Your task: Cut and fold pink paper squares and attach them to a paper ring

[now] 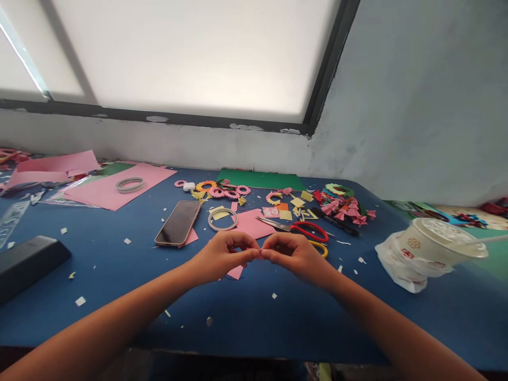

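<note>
My left hand [222,256] and my right hand [291,255] meet fingertip to fingertip above the blue table, both pinched closed. Whatever lies between the fingertips is tiny and mostly covered; a hint of pink or red shows there. Behind my right hand lie scissors [311,231] with red and yellow handles, blades pointing left. Pink paper [252,223] sits just beyond the fingers, and a roll of tape [223,219] rests behind my left hand. Left of it is a phone [178,223], screen up.
Folded pink paper pieces [349,210], yellow squares [297,202] and scalloped rings [217,191] lie toward the wall. A lidded paper cup [431,246] in a plastic bag stands right. A black object [34,264] sits left. Another tape roll [130,184] rests on pink sheets [105,197].
</note>
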Demonstrator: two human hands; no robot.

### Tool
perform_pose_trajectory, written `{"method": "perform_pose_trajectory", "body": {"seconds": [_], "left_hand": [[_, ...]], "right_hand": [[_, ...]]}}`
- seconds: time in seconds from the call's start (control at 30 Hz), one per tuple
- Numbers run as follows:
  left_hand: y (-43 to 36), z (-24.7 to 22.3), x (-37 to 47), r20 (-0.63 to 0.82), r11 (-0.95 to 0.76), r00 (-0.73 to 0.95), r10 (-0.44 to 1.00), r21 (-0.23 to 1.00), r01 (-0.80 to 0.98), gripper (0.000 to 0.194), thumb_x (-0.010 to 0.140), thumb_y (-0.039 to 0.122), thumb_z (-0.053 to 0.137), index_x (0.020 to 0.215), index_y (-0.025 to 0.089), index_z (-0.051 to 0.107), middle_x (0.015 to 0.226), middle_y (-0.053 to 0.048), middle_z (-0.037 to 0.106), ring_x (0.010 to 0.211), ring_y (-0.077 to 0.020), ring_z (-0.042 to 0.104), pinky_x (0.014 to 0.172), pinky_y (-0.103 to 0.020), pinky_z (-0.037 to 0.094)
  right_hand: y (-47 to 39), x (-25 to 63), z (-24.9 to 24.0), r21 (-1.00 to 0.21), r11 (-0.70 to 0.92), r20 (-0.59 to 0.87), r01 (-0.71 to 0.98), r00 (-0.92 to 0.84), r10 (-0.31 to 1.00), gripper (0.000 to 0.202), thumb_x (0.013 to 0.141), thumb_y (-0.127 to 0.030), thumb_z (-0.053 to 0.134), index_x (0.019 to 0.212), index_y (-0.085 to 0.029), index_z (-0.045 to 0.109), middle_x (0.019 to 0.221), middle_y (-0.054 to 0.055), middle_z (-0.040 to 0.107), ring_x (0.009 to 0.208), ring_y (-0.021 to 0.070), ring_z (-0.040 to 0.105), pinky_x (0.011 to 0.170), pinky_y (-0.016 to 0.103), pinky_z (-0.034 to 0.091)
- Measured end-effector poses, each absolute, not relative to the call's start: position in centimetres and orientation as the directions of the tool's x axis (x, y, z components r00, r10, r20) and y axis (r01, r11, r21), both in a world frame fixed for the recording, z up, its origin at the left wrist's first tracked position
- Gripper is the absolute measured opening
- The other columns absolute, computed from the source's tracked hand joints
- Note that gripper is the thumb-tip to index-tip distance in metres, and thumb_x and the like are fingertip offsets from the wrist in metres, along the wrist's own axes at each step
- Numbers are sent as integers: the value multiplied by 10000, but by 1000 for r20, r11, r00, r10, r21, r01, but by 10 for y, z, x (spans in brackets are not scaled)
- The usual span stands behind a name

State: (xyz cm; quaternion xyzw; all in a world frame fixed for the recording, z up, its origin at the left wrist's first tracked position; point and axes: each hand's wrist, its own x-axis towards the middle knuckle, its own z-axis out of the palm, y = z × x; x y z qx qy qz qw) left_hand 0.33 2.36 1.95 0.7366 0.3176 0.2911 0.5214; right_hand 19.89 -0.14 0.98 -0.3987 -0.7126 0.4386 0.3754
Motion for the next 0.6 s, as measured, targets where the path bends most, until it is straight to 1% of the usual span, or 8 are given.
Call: {"method": "perform_pose_trajectory", "body": {"seconds": [0.13,0.23,0.37,0.43,0.5,0.6], "left_hand": [[20,21,1,66,-215,724,687,970,115,143,816,273,589,807,133,616,683,26,545,623,-72,500,561,-187,403],[19,21,0,47,-189,740,671,976,109,164,793,291,624,799,128,622,700,16,558,622,-75,502,546,-189,389],[21,16,1,-6,-103,738,675,989,102,208,704,292,718,766,115,627,673,6,592,593,-82,518,537,-197,391],[22,12,2,-25,-44,752,659,997,71,222,658,258,753,768,118,620,679,2,615,618,-94,552,584,-212,422],[21,10,3,-42,3,769,638,999,52,252,617,224,778,774,123,609,696,-1,635,653,-113,585,630,-232,447],[18,8,4,-90,13,788,609,995,103,300,559,209,808,749,129,590,663,18,623,624,-111,579,599,-220,440]], "right_hand": [[-5,201,8,-956,253,159,148,-464,871,230,762,-393,648,788,-175,581,694,-18,555,605,88,494,544,214,388],[-6,201,7,-957,262,172,121,-491,854,229,736,-378,679,749,-179,566,697,-22,563,619,90,519,562,216,407],[-7,199,6,-933,318,190,168,-520,833,216,723,-371,690,707,-182,586,693,-13,610,658,113,569,614,239,440],[-9,197,6,-924,329,181,195,-533,826,207,709,-352,702,710,-186,579,685,-16,624,657,119,582,611,240,439],[-11,194,6,-915,333,173,230,-522,835,228,674,-324,731,725,-192,553,685,-28,620,643,114,576,592,230,427],[-13,191,2,-906,321,145,275,-511,847,325,600,-314,779,733,-196,508,657,-55,579,578,91,515,529,210,389]]}}
